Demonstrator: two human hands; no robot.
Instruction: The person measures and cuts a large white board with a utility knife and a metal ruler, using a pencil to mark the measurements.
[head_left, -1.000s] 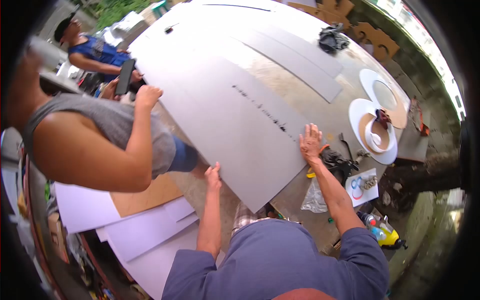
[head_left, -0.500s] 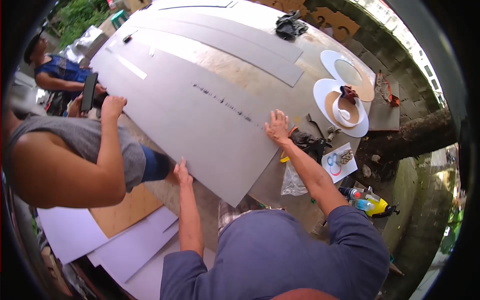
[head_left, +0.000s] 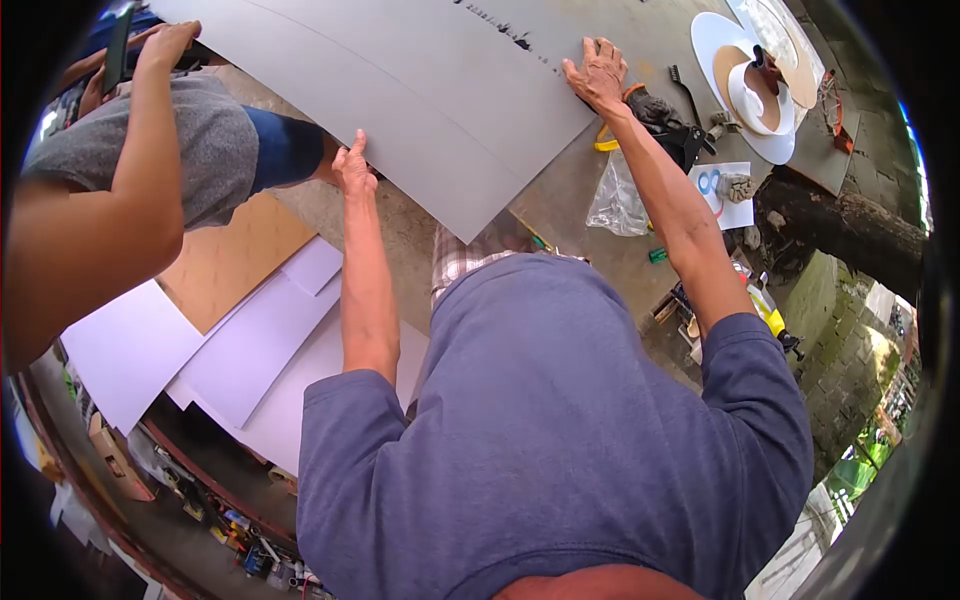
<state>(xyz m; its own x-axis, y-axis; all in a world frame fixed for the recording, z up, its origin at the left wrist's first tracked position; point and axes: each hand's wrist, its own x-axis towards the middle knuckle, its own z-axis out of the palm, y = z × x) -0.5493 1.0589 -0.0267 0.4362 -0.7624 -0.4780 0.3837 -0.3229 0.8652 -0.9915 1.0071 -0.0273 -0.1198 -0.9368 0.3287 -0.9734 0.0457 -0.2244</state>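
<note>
A large grey sheet (head_left: 400,90) with a row of black smudges lies across the worktable, one corner pointing at my body. At its left edge my left hand (head_left: 354,168) grips the rim, with the thumb side on top and some fingers hidden beneath. My right hand (head_left: 598,75) rests palm down on the opposite edge, its fingers stretched over the surface. Close to my right wrist lie a dark glove (head_left: 652,108), a black-handled tool (head_left: 686,142) and a black brush (head_left: 687,92).
A person in a grey shirt (head_left: 200,130) stands at left, a hand near the sheet's far edge. White oval pieces (head_left: 745,85) lie at right, near a clear plastic bag (head_left: 617,195) and a printed paper (head_left: 738,192). White panels (head_left: 270,340) and a brown board (head_left: 235,255) are stacked lower left.
My view has tilted downward, so the sheet and both hands appear higher. My hands keep about the same places on the sheet's edges.
</note>
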